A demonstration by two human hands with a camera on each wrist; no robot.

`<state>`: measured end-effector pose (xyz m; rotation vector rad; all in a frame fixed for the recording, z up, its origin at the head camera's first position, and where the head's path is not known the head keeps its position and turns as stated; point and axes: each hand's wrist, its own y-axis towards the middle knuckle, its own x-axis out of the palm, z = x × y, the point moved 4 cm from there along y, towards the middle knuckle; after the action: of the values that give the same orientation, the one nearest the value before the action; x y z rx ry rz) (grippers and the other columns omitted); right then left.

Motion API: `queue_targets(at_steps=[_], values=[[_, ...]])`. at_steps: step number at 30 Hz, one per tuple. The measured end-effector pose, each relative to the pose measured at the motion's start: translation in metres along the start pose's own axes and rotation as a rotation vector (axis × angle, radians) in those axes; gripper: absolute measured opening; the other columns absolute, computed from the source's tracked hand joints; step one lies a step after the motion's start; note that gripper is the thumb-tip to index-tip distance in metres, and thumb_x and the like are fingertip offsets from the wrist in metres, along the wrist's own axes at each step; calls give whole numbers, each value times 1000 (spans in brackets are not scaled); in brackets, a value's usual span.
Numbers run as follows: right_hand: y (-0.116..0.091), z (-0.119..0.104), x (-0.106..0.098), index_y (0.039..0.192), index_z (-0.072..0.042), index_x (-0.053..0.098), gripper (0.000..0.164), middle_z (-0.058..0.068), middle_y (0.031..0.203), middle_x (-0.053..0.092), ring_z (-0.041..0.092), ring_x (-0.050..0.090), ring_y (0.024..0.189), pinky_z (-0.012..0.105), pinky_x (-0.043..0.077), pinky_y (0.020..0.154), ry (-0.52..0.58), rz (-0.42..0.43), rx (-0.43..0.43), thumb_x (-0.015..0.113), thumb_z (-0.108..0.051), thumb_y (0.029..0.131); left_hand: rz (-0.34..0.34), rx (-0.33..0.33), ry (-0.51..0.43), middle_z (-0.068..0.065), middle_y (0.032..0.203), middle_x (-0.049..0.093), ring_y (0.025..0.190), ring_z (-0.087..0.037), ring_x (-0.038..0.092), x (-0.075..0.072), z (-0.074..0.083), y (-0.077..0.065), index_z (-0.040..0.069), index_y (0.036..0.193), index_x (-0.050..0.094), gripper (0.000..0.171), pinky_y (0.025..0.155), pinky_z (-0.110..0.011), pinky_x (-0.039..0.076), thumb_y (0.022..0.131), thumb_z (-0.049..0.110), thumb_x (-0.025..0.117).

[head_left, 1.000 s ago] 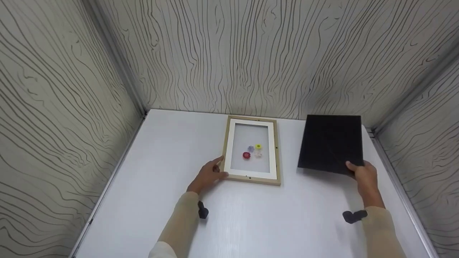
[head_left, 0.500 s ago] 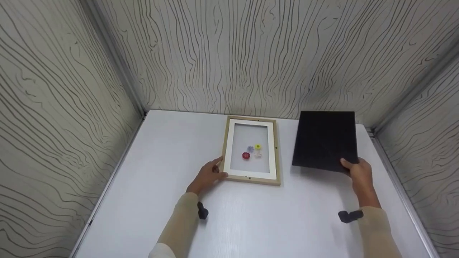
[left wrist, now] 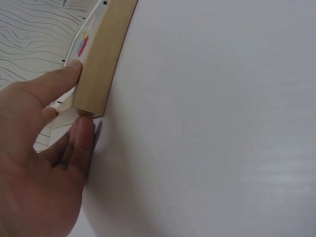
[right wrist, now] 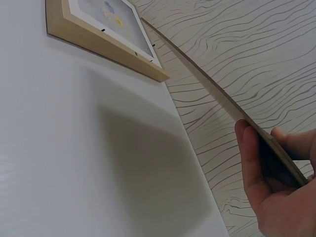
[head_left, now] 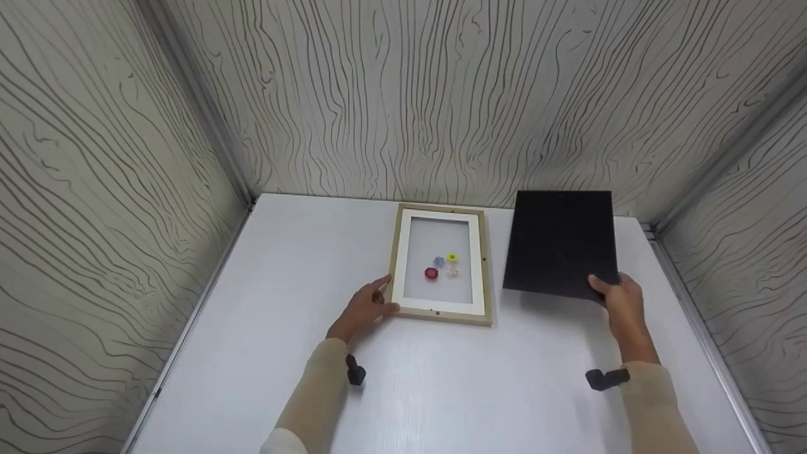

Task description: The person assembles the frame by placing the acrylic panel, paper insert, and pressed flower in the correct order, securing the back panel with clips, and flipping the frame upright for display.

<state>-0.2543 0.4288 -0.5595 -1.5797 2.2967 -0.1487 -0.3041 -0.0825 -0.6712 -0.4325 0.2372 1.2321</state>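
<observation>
At the near left corner of a wooden frame (head_left: 454, 317), the person's left hand (head_left: 360, 311) has its thumb and fingers slightly apart, holding this corner between them. Close to the right edge of the table (head_left: 441, 391), the right hand (head_left: 625, 304) pinches a black board (head_left: 561, 243) by its near right corner, thumb on the upper face, fingers beneath. The board is lifted and tilted, and its far side points toward the patterned wall (head_left: 403, 101). The frame lies flat by the middle of the table's far edge, its long axis running from far to near. Inside its white mat (head_left: 478, 265) are a red flower (head_left: 431, 273), a yellow flower (head_left: 451, 257), a lilac flower (head_left: 439, 260) and a pale flower (head_left: 452, 273). Right of the frame, the board hides part of the table's far edge; its shadow (right wrist: 148, 163) falls on the table.
</observation>
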Motion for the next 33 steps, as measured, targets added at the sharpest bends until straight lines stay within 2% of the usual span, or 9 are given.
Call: queue_targets(at_steps=[4,10,14,19,23,27,29,33], values=[[-1,-1,4,162,6,31,74,-11,114,57,-5,60,93,10,48,86,11,-6,0,68,-24,106,6,-2,13,-3,107,59,99,-19,52,0,0,0,23,165,43,80,89,-37,44,95,31,82],[-2,-3,12,164,6,28,74,3,134,53,-5,59,95,10,49,85,-1,-15,1,66,-23,107,0,-1,20,-5,110,59,100,-20,52,-1,0,0,22,166,41,82,89,-37,45,95,32,82],[-2,-4,17,166,4,26,77,12,151,46,-4,57,100,10,48,88,-4,-26,1,66,-25,107,0,-22,7,-6,112,61,100,-20,54,-3,1,-1,17,167,38,86,91,-37,47,95,34,82],[-4,-5,24,167,2,24,79,15,161,40,-2,56,105,13,46,92,-19,-48,13,65,-29,107,7,-40,-8,-7,110,63,93,-18,62,-5,2,-2,10,165,37,83,87,-34,51,97,33,78],[-6,-7,28,167,3,24,79,15,159,43,-3,57,104,12,46,92,-32,-64,-2,64,-30,108,25,-26,-13,-6,106,65,87,-15,64,-6,5,1,5,163,41,74,80,-29,53,100,29,73],[-7,-10,32,165,4,27,76,7,143,52,-3,59,103,11,48,91,-31,-85,-42,64,-30,108,66,3,-17,-8,107,64,86,-16,64,-8,14,2,1,158,45,66,77,-29,55,102,23,70],[-8,-11,34,164,5,27,75,2,137,53,-3,59,103,11,49,91,-23,-95,-57,64,-29,108,97,17,-10,-9,109,64,88,-17,64,-9,19,4,0,156,48,61,77,-30,56,103,21,69],[-10,-12,40,164,6,27,75,2,137,53,-3,59,103,10,49,91,-1,-105,-66,64,-28,108,151,43,15,-10,111,65,96,-19,64,-9,31,6,2,151,55,53,84,-34,56,103,20,67]])
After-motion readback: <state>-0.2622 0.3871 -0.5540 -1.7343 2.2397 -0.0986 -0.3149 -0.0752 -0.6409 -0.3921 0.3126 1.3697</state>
